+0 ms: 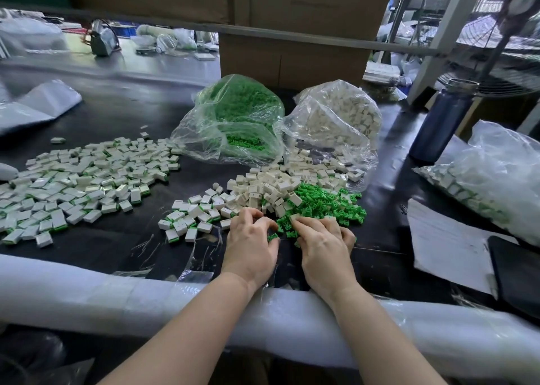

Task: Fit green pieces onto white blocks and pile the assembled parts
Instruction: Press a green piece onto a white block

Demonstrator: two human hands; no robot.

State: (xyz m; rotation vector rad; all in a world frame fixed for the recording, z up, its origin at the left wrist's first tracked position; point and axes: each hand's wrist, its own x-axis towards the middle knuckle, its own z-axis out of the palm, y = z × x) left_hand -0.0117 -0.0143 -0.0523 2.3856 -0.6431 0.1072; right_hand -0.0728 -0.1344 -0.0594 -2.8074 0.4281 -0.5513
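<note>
Fitting step. Left hand (251, 245) pinches a green piece (273, 236); right hand (321, 243) holds a white block (294, 216), near the loose heap (321, 203). Next: align, press home, toss onto the left pile (81, 180).

Workshop setting. A dark worktable (122, 112) fills the view, its near edge wrapped in white foam padding (87, 294). Cardboard boxes (292, 63) stand at 12 o'clock behind a grey rail (263, 32). At 2 o'clock, a fan (523, 1) and daylit windows; a dark bottle (438, 121) stands beneath.
</note>
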